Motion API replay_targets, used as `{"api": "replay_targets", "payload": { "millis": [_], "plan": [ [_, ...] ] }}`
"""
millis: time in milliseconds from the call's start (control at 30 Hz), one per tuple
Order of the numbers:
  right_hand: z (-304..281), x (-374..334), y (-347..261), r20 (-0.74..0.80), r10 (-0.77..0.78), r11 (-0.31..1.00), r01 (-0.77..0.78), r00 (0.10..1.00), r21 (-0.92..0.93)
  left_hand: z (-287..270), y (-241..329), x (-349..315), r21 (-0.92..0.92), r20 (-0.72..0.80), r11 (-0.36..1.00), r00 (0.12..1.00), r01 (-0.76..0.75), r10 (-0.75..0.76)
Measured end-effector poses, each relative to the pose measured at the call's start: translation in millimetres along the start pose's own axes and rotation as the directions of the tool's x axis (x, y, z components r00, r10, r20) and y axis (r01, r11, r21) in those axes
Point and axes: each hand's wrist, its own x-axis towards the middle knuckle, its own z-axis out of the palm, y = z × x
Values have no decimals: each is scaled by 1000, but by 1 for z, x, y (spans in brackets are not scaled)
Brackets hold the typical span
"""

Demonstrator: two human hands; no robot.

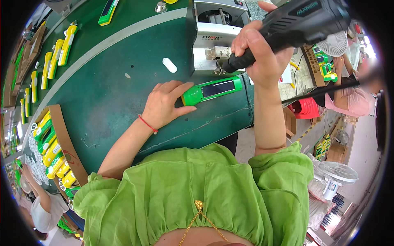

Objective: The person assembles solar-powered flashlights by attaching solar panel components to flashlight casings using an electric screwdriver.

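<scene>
On the green table lies a green lamp [213, 89] with a yellow edge and a dark, solar-like panel facing up. My left hand [166, 100] grips its left end between thumb and fingers. My right hand [264, 57] is wrapped round a black electric screwdriver [301, 26], raised above the lamp's right end. The screwdriver's tip points left and down to the metal front of a screw feeder [217, 35]; whether it touches cannot be told. A small white oval piece [169, 65] rests on the table beyond my left hand.
A cardboard box [67, 145] of green and yellow lamps stands at the left. More lamps [67, 45] line the far-left strip behind a pale curved edge [111, 39]. Co-workers are at the lower left and far right. Fans [338, 172] and a red stool [304, 107] are at the right.
</scene>
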Motion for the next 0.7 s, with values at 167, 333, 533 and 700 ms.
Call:
{"api": "replay_targets", "payload": {
  "millis": [167, 333, 533, 700],
  "plan": [
    [27, -20, -2, -147, 44, 997, -53, 988, -60, 11, 6, 8, -35, -24, 999, 1000, -2, 1],
    [34, -30, 4, -148, 56, 992, -72, 987, -105, 12, 5, 10, -43, -8, 999, 1000, 16, -16],
    [40, -36, 14, -124, 35, 984, -55, 992, -169, 12, 8, 6, -59, -9, 998, 999, 32, -32],
    [41, -32, 1, -116, 33, 994, -46, 993, -104, 12, 6, 7, -47, -21, 999, 1000, 22, -23]
  ]
}}
